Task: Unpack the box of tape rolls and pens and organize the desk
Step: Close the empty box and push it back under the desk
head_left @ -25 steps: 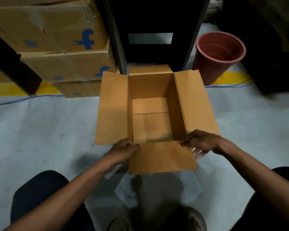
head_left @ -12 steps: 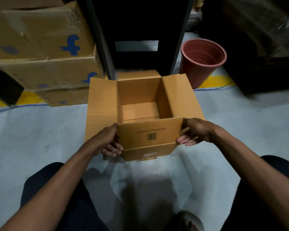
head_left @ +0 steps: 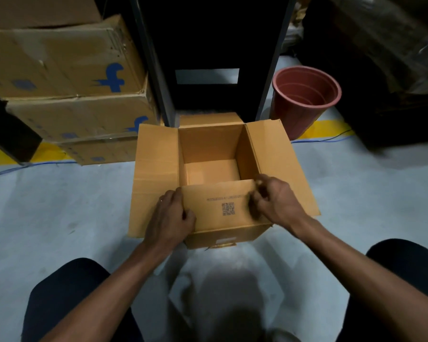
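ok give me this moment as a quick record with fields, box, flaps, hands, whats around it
box: open cardboard box on the grey floor
contents: none visible, bare bottom in view
near flap: folded up, printed code facing the camera
side flaps: both spread outward
left hand: gripping the near flap's left edge
right hand: pinching the near flap's right edge
behind left: stacked cardboard boxes with blue logos
behind right: reddish pot, upright, looks empty
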`<state>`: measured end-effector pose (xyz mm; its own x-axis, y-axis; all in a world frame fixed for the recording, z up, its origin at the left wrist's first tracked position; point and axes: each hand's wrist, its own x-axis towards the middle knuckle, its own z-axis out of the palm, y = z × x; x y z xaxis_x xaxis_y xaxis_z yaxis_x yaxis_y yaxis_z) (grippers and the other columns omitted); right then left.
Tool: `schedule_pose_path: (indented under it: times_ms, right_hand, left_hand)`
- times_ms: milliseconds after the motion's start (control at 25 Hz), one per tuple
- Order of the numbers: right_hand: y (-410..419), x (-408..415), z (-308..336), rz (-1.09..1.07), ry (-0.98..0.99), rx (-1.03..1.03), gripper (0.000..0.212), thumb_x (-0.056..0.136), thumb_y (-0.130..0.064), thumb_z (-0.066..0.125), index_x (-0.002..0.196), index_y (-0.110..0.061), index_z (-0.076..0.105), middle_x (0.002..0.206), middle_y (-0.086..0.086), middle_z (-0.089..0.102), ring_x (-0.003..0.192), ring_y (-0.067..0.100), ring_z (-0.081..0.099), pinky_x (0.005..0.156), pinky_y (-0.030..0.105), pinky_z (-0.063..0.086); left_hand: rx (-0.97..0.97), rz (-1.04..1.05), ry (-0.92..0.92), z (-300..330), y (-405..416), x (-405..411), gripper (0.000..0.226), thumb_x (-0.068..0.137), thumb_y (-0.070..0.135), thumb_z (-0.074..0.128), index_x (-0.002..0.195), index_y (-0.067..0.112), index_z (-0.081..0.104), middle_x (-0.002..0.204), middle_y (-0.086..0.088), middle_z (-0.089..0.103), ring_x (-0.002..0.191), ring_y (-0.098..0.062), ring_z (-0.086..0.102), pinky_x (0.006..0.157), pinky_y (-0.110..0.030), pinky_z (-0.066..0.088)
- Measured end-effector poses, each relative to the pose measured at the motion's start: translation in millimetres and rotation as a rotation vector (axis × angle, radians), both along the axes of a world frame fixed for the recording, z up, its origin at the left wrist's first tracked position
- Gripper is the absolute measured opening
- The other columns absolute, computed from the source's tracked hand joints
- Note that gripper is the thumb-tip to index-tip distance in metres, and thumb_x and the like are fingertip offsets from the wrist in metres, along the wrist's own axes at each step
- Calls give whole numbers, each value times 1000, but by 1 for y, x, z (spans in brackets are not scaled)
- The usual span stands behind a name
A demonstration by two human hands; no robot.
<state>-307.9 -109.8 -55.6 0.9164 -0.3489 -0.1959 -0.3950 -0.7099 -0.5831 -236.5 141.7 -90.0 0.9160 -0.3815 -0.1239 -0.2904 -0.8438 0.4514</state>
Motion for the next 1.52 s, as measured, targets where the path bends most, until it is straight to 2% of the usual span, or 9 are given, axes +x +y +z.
schedule_pose_path:
  times_ms: [160,440,680,760,920,1080,1200,1320,1520]
  right_hand:
    - [29,-9,-22,360,-22,-266,45,99,-41,48,139,-19,47,134,9,45,120,24,46,101,36,47]
    - [27,-17,-79,518,231,-358,85,90,-60,-13,156,-16,20,162,12,18,151,30,13,121,53,19]
    - [21,2,-51,587,382,-203,82,92,-58,-1,148,-12,37,153,14,37,146,32,27,116,48,31]
    - [11,16,-29,446,298,6,53,103,-52,26,123,-17,59,120,6,64,115,22,60,92,33,50]
    - [-14,73,2,238,111,154,35,103,-42,42,94,-18,64,87,3,68,80,19,65,70,31,50]
    - [-47,143,-17,147,-104,-8,39,104,-40,40,125,-12,57,118,11,64,109,25,62,90,36,53]
    - [-68,184,-52,187,-24,-206,63,102,-49,40,154,-14,28,160,12,27,147,31,25,120,45,27]
    - [-74,221,-81,163,-18,-239,80,96,-59,44,157,-15,16,164,13,14,151,32,13,124,44,15]
    - [-80,243,-100,41,-86,-62,90,88,-69,50,156,-16,23,157,15,30,144,34,29,119,48,27]
  left_hand:
    - [168,-78,-104,-18,-7,-7,79,96,43,43,156,9,6,161,-14,15,146,-28,22,119,-45,25]
    - [349,-365,-119,-49,-15,-23,72,98,55,0,157,16,14,165,-7,13,152,-24,12,124,-48,1]
    - [343,-327,-52,-28,-28,-10,70,99,60,12,155,21,21,163,-1,23,151,-20,16,123,-49,-1]
    - [240,-219,-110,-18,-33,9,67,99,60,16,155,24,21,163,1,20,151,-19,13,123,-47,3]
    - [0,7,-133,-8,-43,89,64,101,55,27,156,24,19,164,-1,16,151,-20,13,122,-44,13]
    - [-31,35,3,-17,-53,158,69,101,54,34,157,19,14,165,-3,13,152,-22,12,123,-45,14]
    - [-60,70,74,-31,-65,187,73,100,54,37,158,18,10,166,-3,8,153,-22,6,124,-44,9]
    - [-123,125,84,-43,-69,207,72,101,46,43,158,15,11,166,-5,9,152,-25,9,124,-45,13]
    - [-129,224,84,-43,-78,226,59,97,19,49,153,18,30,155,-11,28,144,-34,23,119,-48,26]
